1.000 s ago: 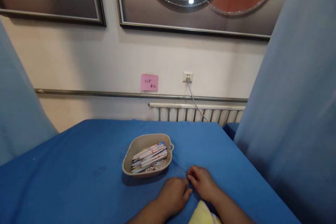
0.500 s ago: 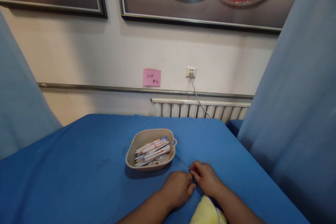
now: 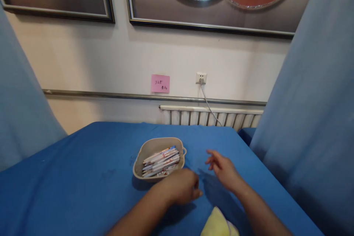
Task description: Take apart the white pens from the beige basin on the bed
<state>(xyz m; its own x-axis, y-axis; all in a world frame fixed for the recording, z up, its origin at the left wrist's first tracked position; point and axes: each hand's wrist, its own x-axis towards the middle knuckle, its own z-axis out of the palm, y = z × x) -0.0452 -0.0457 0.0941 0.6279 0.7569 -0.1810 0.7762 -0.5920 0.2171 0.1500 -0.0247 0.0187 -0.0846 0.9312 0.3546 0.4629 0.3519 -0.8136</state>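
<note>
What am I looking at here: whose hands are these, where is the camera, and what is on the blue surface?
There is no machine here. These are one person's two bare hands, filmed by a single camera worn on the head that looks forward and down. A blue cloth covers the table. On it stands a beige bowl filled with pens. The left hand is curled, knuckles up, close by the bowl's front; whether its grip holds anything is hidden. The right hand hovers open and empty. A yellow object shows at the bottom edge.
</note>
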